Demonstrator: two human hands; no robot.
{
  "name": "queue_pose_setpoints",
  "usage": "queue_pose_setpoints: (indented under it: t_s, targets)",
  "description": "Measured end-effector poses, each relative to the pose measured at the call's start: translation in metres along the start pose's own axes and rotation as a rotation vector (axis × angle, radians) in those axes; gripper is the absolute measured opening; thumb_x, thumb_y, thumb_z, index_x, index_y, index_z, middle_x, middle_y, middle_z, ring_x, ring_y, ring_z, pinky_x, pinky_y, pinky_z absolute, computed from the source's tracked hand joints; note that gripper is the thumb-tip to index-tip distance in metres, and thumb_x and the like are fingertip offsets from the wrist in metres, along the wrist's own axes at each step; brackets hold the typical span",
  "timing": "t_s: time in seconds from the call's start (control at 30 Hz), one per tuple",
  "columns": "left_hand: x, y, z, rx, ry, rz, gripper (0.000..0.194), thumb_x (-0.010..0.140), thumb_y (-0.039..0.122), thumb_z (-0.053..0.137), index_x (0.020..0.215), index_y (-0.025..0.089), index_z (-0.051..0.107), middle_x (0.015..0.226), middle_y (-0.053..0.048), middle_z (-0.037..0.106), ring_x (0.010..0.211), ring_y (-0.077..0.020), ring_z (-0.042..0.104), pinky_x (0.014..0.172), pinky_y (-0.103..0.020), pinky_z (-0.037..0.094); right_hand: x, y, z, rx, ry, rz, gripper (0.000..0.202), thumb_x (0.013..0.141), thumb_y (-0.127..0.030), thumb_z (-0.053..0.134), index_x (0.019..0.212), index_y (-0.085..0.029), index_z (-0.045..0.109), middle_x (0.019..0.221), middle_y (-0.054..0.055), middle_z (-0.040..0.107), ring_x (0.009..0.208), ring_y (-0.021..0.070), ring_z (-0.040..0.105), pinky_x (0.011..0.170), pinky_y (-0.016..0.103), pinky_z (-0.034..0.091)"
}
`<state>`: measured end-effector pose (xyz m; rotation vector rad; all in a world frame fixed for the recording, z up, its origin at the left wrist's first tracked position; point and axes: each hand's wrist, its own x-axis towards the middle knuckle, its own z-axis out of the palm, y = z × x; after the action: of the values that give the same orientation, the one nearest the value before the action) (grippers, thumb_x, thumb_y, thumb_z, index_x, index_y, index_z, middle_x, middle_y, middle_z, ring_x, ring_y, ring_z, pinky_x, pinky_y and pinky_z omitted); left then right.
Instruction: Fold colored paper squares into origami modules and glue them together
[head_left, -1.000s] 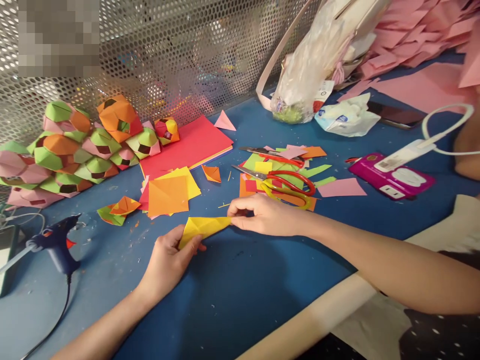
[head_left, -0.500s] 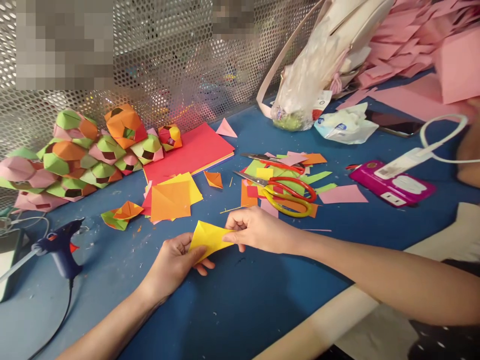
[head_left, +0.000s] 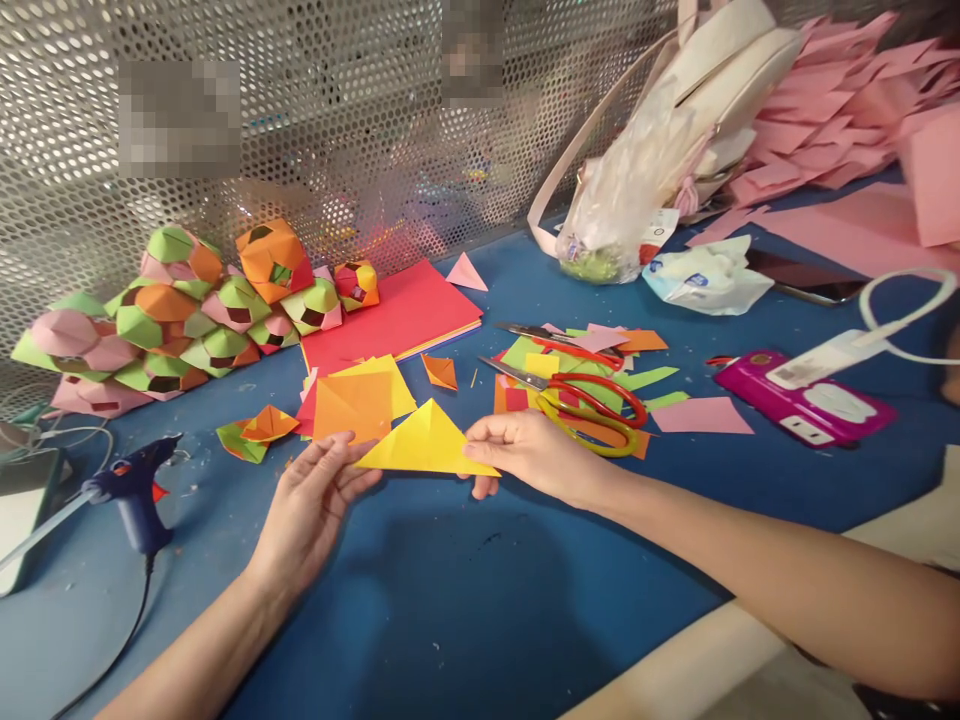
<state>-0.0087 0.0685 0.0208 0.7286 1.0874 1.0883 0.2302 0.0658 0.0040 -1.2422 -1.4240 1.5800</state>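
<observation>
A yellow sheet of paper (head_left: 427,443), folded into a triangle with its peak pointing away from me, is held above the blue table. My left hand (head_left: 307,495) pinches its left corner between thumb and fingers. At the right corner, my right hand (head_left: 517,450) grips the paper with the thumb on top and fingers curled beneath. Just beyond the triangle lies a stack of orange and yellow paper squares (head_left: 352,405). Small folded orange and green pieces (head_left: 259,430) rest left of the stack, and another orange folded piece (head_left: 440,371) is to its right.
Scissors (head_left: 592,400) lie on paper scraps near my right hand. A blue glue gun (head_left: 139,500) stands at left. Folded paper balls (head_left: 217,310) are piled against the perforated metal screen. A red paper stack (head_left: 397,315), a purple power strip (head_left: 806,395) and a bag (head_left: 720,80) are farther back.
The yellow paper has turned so its long folded edge faces me. My left hand has shifted to the paper's left corner; my right hand keeps hold of the right corner.
</observation>
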Motion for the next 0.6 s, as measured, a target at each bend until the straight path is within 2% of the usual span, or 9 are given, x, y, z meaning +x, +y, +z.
queue_pose_setpoints:
  t_s: [0.1,0.17,0.23,0.33,0.5,0.6]
  targets:
    - [-0.004,-0.006,0.005,-0.137,-0.053,-0.051,0.019,0.082,0.030,0.062,0.089,0.012,0.065,0.086,-0.008,0.071,0.086,-0.0210,0.069,0.080,-0.032,0.057,0.001,0.003,0.006,0.023,0.034,-0.007,0.027,0.082,-0.040,0.058,0.078,-0.014,0.061,0.060,0.003,0.068,0.056,0.0133,0.064,0.059,0.025,0.051]
    - [-0.008,-0.013,0.010,-0.095,-0.126,-0.116,0.017,0.082,0.026,0.062,0.090,0.011,0.065,0.095,-0.011,0.071,0.097,-0.0247,0.066,0.084,-0.033,0.055,0.000,0.008,0.011,0.038,0.000,-0.012,0.027,0.083,-0.041,0.056,0.080,-0.015,0.060,0.062,0.003,0.068,0.058,0.0136,0.065,0.060,0.025,0.051]
    - [-0.012,-0.018,0.015,-0.044,-0.164,-0.138,0.019,0.084,0.023,0.061,0.096,0.009,0.066,0.100,-0.013,0.070,0.095,-0.0227,0.066,0.084,-0.031,0.055,-0.001,0.011,0.016,0.046,-0.065,-0.020,0.027,0.084,-0.041,0.056,0.081,-0.015,0.059,0.065,0.002,0.068,0.061,0.0146,0.066,0.060,0.025,0.051]
    - [-0.013,-0.022,0.016,-0.049,-0.172,-0.147,0.020,0.085,0.023,0.059,0.094,0.007,0.068,0.094,-0.012,0.071,0.085,-0.0186,0.069,0.082,-0.029,0.056,-0.002,0.013,0.018,0.051,-0.108,-0.047,0.026,0.086,-0.040,0.054,0.086,-0.015,0.060,0.070,0.002,0.067,0.068,0.0155,0.067,0.062,0.025,0.051]
    - [-0.010,-0.021,0.012,-0.115,-0.121,-0.159,0.014,0.082,0.019,0.063,0.085,0.007,0.069,0.087,-0.011,0.072,0.080,-0.0175,0.069,0.081,-0.029,0.057,0.000,0.009,0.012,0.100,0.016,-0.096,0.029,0.086,-0.038,0.052,0.101,-0.015,0.062,0.094,0.008,0.069,0.078,0.0171,0.067,0.068,0.031,0.055]
    - [-0.009,-0.021,0.013,-0.123,-0.111,-0.165,0.013,0.080,0.019,0.065,0.082,0.007,0.068,0.090,-0.011,0.072,0.082,-0.0183,0.069,0.080,-0.030,0.058,0.000,0.009,0.011,0.050,0.039,-0.122,0.029,0.084,-0.035,0.054,0.104,-0.015,0.063,0.095,0.008,0.069,0.076,0.0165,0.067,0.069,0.033,0.057]
